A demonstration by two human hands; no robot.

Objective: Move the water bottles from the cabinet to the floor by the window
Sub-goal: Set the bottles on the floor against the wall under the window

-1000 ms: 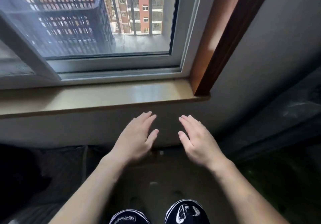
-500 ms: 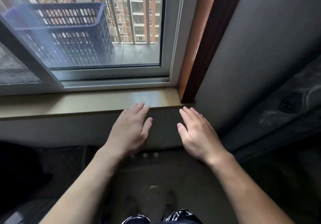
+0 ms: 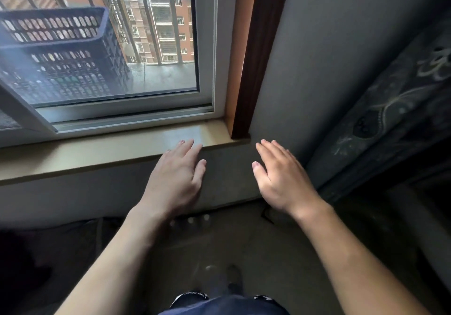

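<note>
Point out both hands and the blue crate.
left hand (image 3: 174, 181): head view, back of the hand.
right hand (image 3: 280, 180): head view, back of the hand.
blue crate (image 3: 68, 70): head view, slotted side wall.

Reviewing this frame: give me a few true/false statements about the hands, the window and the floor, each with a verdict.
1. The left hand and the right hand both hold nothing, fingers straight. True.
2. A blue crate stands on the sill inside the room. False: it stands outside the window.
3. Small pale bottle caps show on the floor below the sill. True.
4. The right hand grips a bottle. False: it is empty.
5. Metal bars run outside the window. True.
</note>
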